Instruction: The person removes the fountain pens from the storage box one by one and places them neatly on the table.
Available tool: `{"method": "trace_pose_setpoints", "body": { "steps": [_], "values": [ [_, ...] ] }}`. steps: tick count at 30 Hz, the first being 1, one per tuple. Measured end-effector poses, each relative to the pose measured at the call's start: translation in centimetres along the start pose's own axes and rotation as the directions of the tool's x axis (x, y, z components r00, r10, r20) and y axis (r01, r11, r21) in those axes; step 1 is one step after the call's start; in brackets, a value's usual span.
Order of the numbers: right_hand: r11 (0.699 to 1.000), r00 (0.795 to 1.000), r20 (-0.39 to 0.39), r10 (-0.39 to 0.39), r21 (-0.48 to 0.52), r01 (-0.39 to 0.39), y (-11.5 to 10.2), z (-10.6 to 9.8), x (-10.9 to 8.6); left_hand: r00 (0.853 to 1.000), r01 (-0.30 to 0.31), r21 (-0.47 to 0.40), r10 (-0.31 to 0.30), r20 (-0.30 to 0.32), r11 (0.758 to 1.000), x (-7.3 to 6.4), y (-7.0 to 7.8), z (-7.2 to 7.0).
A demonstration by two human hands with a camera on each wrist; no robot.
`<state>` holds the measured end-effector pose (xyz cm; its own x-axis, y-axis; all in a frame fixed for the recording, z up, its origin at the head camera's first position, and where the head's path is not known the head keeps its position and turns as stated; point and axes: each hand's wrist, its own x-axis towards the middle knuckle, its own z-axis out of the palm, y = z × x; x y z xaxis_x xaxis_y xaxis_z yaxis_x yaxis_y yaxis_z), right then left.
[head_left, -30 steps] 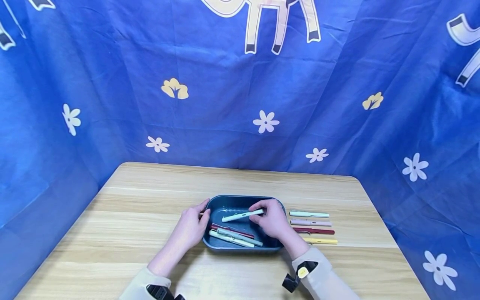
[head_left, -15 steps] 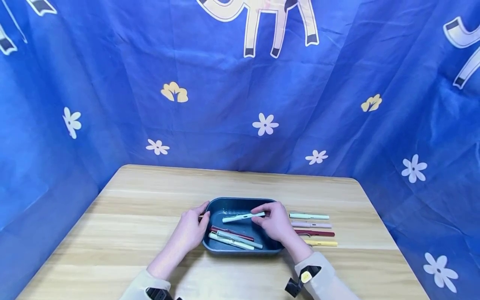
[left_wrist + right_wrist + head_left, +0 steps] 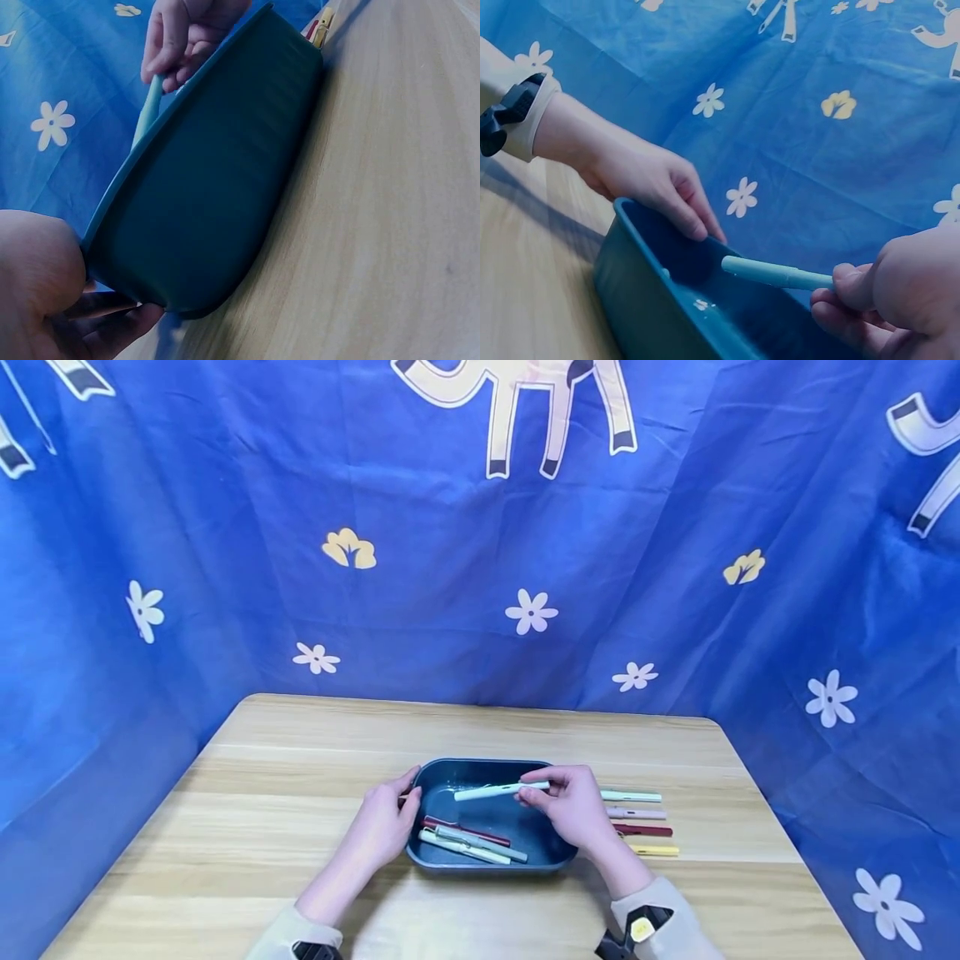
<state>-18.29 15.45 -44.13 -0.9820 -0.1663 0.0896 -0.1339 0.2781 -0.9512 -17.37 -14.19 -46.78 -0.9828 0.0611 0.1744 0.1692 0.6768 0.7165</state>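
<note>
My left hand [image 3: 384, 820] grips the left end of a dark teal plastic bin [image 3: 491, 867], its thumb at the rim and its fingers against the outer wall [image 3: 202, 165]. Between thumb and fingers my right hand [image 3: 576, 806] pinches one end of a pale mint pen [image 3: 487, 792]. That pen lies nearly level over the bin's opening, its free end pointing left, as the right wrist view also shows. Inside the bin, toward the near side, rest a dark red pen [image 3: 491, 837], a grey-blue pen [image 3: 502, 849] and a pale green pen [image 3: 457, 846].
Right of the bin, several pens lie in a row on the wooden table [image 3: 225, 852]: mint [image 3: 633, 797], lilac [image 3: 641, 814], dark red [image 3: 648, 831] and yellow [image 3: 656, 851]. My right hand and forearm partly cover their left ends. A blue patterned curtain [image 3: 435, 527] surrounds the table.
My right hand has moved right and slightly up over the bin with the mint pen, which now lies closer to level. My left hand keeps its grip on the bin.
</note>
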Motion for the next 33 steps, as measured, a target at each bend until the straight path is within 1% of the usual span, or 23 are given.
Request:
{"method": "trace_pose_setpoints", "body": {
  "steps": [5,9,12,16,20,23,27,31,33],
  "values": [
    [1.000,1.000,0.002,0.012,0.029,-0.012,-0.3,-1.2,-0.4,1.000,0.015,0.002,-0.015,0.011,1.000,0.1,0.1,0.0],
    [0.994,0.999,0.039,-0.005,0.110,0.000,-0.3,-2.0,-0.6,1.000,0.018,-0.002,-0.018,0.017,1.000,0.3,0.1,0.0],
    [0.991,0.999,0.043,-0.010,0.133,0.004,-0.3,-2.3,-0.7,1.000,0.022,0.000,-0.022,0.022,1.000,0.3,-0.1,0.0],
    [0.992,1.000,0.020,-0.001,0.125,-0.001,-0.3,-2.7,-0.9,0.999,0.028,0.000,-0.028,0.026,1.000,0.3,-0.2,-0.1],
    [0.990,0.999,0.035,0.008,0.139,-0.013,-0.6,-3.3,-1.3,0.999,0.029,0.001,-0.029,0.025,1.000,0.3,-0.2,0.0],
    [0.990,0.999,0.041,0.030,0.134,-0.036,-0.8,-3.8,-1.8,0.999,0.032,0.000,-0.032,0.028,0.999,0.3,-0.2,0.0],
    [0.990,0.998,0.027,0.063,0.123,-0.066,-0.9,-4.4,-2.4,0.999,0.036,0.002,-0.036,0.033,0.999,0.3,-0.2,0.0],
    [0.989,0.998,0.023,0.054,0.135,-0.057,-0.8,-4.9,-2.9,0.999,0.032,0.005,-0.033,0.033,0.999,0.4,-0.2,0.0],
    [0.991,0.999,0.014,0.052,0.126,-0.053,-0.7,-5.1,-3.1,0.999,0.030,0.005,-0.030,0.032,1.000,0.4,-0.2,0.1]
  ]
}}
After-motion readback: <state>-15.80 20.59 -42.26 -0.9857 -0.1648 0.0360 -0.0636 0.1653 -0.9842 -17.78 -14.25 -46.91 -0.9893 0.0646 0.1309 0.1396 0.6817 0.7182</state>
